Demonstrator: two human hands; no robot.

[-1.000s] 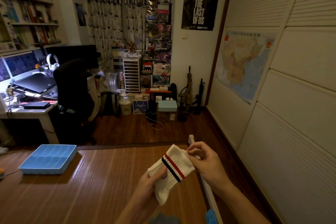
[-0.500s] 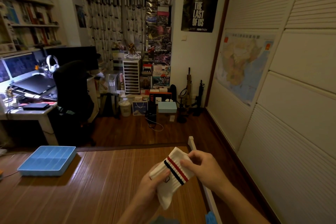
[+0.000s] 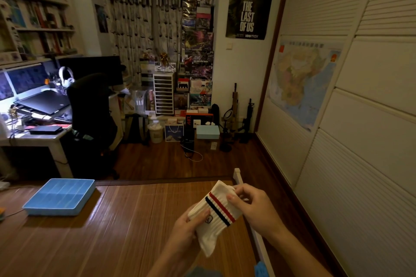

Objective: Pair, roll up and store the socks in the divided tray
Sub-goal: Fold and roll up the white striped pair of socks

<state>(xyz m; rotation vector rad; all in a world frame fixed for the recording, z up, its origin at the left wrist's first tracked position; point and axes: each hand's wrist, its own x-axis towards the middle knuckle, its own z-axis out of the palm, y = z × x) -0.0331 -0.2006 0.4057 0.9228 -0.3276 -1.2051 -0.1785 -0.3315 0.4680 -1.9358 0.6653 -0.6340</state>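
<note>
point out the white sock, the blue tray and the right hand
white sock [image 3: 215,216], head view, on the ribbed cuff below the stripes
blue tray [image 3: 59,195], head view, on its inner dividers
right hand [image 3: 255,207], head view, on the back of the hand

Both hands up over the bamboo mat [image 3: 126,231]: left hand [image 3: 186,229] grips white sock [image 3: 213,216] from below, right hand [image 3: 254,207] pinches cuff by red/black stripes. Blue divided tray [image 3: 59,197] well apart, far left on mat.
</note>
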